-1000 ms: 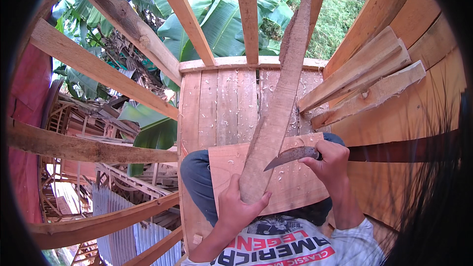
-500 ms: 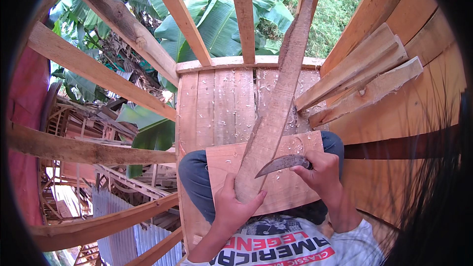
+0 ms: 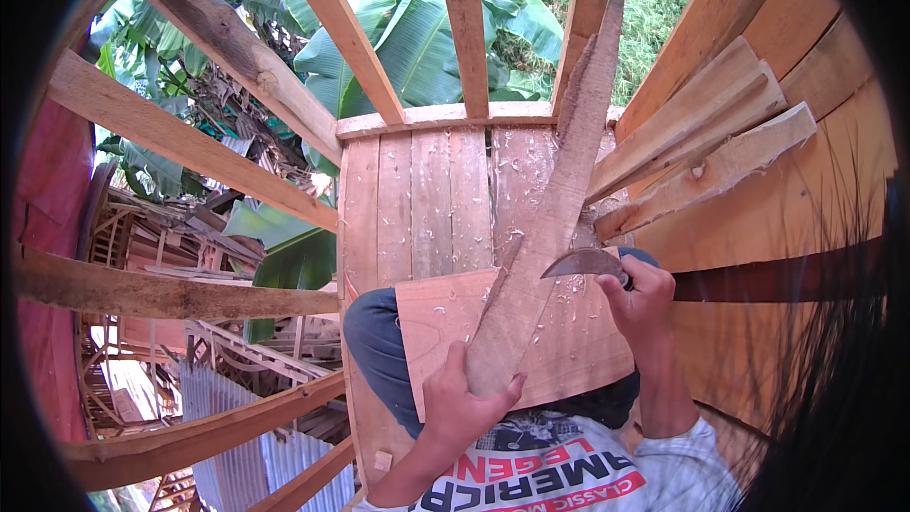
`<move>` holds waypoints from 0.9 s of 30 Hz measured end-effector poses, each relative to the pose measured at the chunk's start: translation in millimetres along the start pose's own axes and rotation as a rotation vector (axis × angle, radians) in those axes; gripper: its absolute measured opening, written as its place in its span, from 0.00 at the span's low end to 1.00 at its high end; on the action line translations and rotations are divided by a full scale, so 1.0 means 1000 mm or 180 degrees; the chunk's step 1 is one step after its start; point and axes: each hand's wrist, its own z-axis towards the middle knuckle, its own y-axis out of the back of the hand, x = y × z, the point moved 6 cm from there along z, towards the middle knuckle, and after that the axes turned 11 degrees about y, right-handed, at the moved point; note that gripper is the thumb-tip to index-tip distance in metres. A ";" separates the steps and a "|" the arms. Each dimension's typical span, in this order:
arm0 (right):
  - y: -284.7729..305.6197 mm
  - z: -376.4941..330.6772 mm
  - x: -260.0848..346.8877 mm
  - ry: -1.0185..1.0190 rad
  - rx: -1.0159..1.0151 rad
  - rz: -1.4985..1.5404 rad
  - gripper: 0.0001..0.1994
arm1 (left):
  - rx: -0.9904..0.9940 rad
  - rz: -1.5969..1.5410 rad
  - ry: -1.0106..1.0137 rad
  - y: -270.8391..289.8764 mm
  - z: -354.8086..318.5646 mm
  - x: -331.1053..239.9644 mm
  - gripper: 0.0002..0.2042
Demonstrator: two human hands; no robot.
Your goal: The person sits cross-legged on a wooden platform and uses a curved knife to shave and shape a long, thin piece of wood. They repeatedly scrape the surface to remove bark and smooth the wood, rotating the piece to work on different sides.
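My left hand [image 3: 466,403] is closed around the near end of a long rough wooden plank [image 3: 540,242]. The plank slants up and away to the right, its far end above the railing. In my right hand [image 3: 643,299] is a knife with a dark curved blade [image 3: 580,264], gripped by its handle. The blade points left, its tip at the plank's right edge; whether it touches the wood I cannot tell. Beneath the plank, a flat square board [image 3: 445,308] lies across my lap, with a few curled shavings on it.
Several loose wood pieces [image 3: 706,171] lean against the plank wall [image 3: 758,228] on the right. Wood shavings dot the plank floor [image 3: 398,199] ahead. Slatted railings [image 3: 218,156] enclose the left and far sides, with banana leaves [image 3: 408,47] and corrugated metal sheets [image 3: 223,427] beyond.
The plank has shifted to the right, with my left hand still on its near end. My right hand and the knife have moved right and away from me.
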 end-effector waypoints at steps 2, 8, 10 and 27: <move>0.012 0.005 -0.023 -0.0404 -0.0202 0.0001 0.30 | 0.0313 -0.0078 0.0090 -0.010 -0.007 0.008 0.28; 0.017 0.002 -0.017 -0.0180 0.0010 0.0219 0.28 | 0.0407 -0.0458 0.0256 -0.021 -0.012 0.024 0.28; 0.005 -0.006 0.014 0.0184 0.0337 0.0298 0.27 | 0.0299 -0.0446 0.0200 -0.013 -0.003 0.015 0.28; -0.001 -0.009 0.019 0.0367 0.0305 0.0136 0.30 | 0.0126 -0.0496 0.0061 -0.005 -0.001 0.001 0.27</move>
